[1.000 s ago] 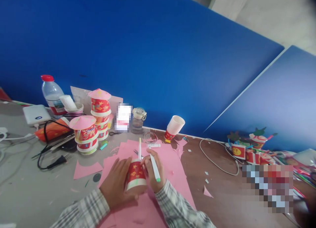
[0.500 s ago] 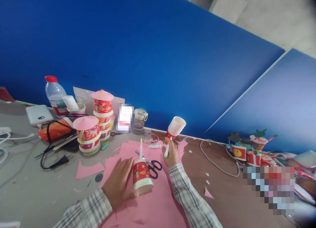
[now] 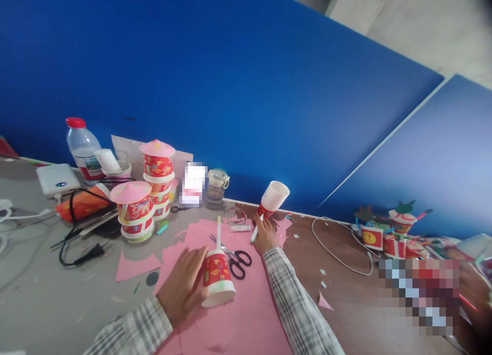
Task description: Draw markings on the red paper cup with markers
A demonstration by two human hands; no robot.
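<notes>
A red-and-white paper cup lies on its side on pink paper, with a pale stick pointing away from its far end. My left hand is open along the cup's left side, its thumb by the white rim; whether it presses on the cup I cannot tell. In my right hand is a white marker with a green end. That hand reaches to the foot of white paper cups stacked above a red cup. Black-handled scissors lie between the hands.
Two cup towers with pink cone roofs stand left, near a bottle, a power bank and a black plug. A lidded jar stands by the blue partition. At right are a white cable, decorated cups and another person's hand.
My right hand has moved slightly forward toward the stacked cups with the marker. The lying cup has turned a little toward my left hand. At far right, another person's hand has come into view.
</notes>
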